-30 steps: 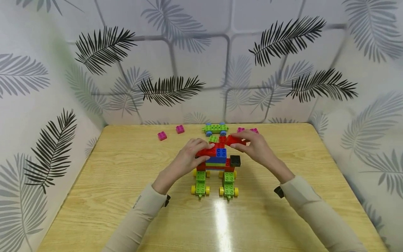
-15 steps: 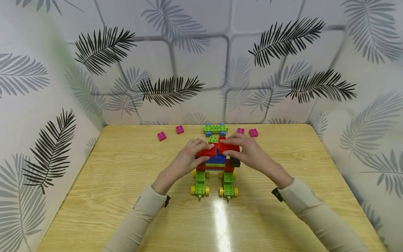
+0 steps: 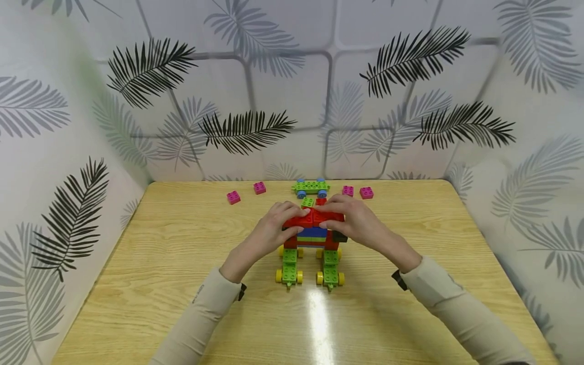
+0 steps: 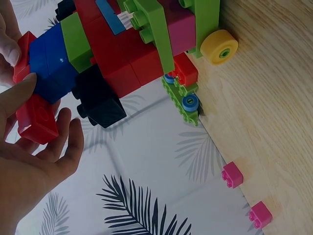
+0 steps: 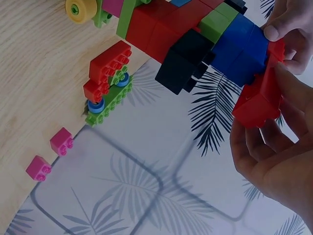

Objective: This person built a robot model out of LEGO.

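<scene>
A toy brick build stands mid-table, its blue bricks (image 3: 312,233) above green wheeled bases (image 3: 330,274) with yellow wheels. Two red bricks lie end to end across its top. My left hand (image 3: 274,223) grips the left red brick (image 4: 36,120), thumb on the near side and fingers over the top. With thumb and fingers my right hand (image 3: 360,220) pinches the right red brick (image 5: 254,100), which sits against the blue bricks in the right wrist view. Black bricks (image 5: 183,61) jut from the build's sides. Fingers partly cover both red bricks.
Behind the build stands a green wheeled base (image 3: 310,187) with blue wheels, a red brick (image 5: 110,63) on it. Pink bricks lie at the back left (image 3: 233,197) and back right (image 3: 366,192). A patterned wall backdrop (image 3: 292,101) rises behind the table.
My right hand has brought its red brick left and down onto the blue bricks, beside the other red brick. The left hand keeps its grip in the same place.
</scene>
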A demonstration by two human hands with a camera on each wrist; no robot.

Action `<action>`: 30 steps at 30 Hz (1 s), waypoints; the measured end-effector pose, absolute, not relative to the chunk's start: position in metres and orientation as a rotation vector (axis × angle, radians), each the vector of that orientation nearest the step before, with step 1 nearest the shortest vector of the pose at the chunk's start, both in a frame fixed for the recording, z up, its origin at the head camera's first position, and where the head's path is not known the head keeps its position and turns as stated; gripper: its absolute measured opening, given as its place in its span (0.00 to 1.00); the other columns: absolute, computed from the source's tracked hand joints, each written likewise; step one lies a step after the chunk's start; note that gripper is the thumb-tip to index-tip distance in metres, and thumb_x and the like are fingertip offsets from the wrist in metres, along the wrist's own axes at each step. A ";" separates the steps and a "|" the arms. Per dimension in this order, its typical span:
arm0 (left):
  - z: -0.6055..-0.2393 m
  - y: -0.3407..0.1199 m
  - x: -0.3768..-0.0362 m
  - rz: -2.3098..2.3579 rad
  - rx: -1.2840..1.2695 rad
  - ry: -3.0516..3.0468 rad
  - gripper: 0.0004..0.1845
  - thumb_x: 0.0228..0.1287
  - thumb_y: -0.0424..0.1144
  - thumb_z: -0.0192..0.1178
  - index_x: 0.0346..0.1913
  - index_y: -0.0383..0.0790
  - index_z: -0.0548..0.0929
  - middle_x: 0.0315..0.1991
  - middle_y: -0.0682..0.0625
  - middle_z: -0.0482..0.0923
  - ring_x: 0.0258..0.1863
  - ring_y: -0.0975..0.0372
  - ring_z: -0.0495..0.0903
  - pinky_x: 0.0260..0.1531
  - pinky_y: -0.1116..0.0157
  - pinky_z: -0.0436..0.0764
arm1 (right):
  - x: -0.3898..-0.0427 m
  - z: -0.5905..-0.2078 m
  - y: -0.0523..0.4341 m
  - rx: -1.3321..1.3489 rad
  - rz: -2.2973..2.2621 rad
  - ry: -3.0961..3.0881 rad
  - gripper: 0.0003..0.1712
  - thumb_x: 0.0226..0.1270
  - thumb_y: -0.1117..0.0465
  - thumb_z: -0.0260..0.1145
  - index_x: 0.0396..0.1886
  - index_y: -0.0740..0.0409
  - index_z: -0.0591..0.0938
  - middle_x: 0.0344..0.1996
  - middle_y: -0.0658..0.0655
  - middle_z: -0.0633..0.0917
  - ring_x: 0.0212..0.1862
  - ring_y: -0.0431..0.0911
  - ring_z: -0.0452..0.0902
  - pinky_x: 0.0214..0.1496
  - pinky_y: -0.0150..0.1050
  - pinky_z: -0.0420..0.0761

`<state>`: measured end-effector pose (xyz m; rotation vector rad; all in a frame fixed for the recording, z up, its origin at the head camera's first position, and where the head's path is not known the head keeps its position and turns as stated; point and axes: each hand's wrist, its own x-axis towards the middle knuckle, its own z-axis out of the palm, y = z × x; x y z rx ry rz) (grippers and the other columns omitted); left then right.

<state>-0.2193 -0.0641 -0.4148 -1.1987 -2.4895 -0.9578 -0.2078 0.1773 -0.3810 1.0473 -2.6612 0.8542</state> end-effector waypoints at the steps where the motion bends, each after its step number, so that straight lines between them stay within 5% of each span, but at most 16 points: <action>1: -0.415 -0.064 -0.219 -0.959 -1.198 -2.489 0.14 0.61 0.32 0.65 0.50 0.37 0.80 0.47 0.47 0.76 0.47 0.54 0.72 0.50 0.58 0.76 | -0.208 -0.380 0.177 1.059 0.848 -2.654 0.22 0.59 0.60 0.72 0.54 0.58 0.84 0.40 0.55 0.81 0.36 0.44 0.73 0.35 0.35 0.77; 30: -0.414 -0.064 -0.217 -0.977 -1.184 -2.502 0.13 0.60 0.31 0.66 0.49 0.38 0.80 0.47 0.47 0.76 0.48 0.55 0.71 0.51 0.58 0.76 | -0.209 -0.372 0.170 1.092 0.695 -2.663 0.19 0.53 0.61 0.76 0.46 0.60 0.86 0.30 0.51 0.78 0.30 0.42 0.68 0.30 0.32 0.73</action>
